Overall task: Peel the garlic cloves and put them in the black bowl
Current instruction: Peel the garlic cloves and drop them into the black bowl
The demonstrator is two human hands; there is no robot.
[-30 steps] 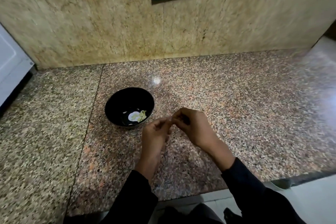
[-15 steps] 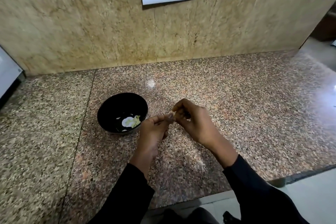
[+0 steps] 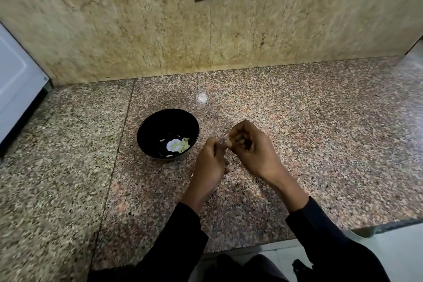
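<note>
Something too small to identify is pinched between the left hand [image 3: 209, 160] and right hand [image 3: 249, 150], just right of the black bowl [image 3: 148, 130]; pale pieces are seen inside.

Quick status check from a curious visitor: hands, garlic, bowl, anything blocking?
Left hand and right hand fingertips together, pinching something small, hidden. Black bowl left of hands, pale pieces inside. Path to bowl unobstructed.
</note>
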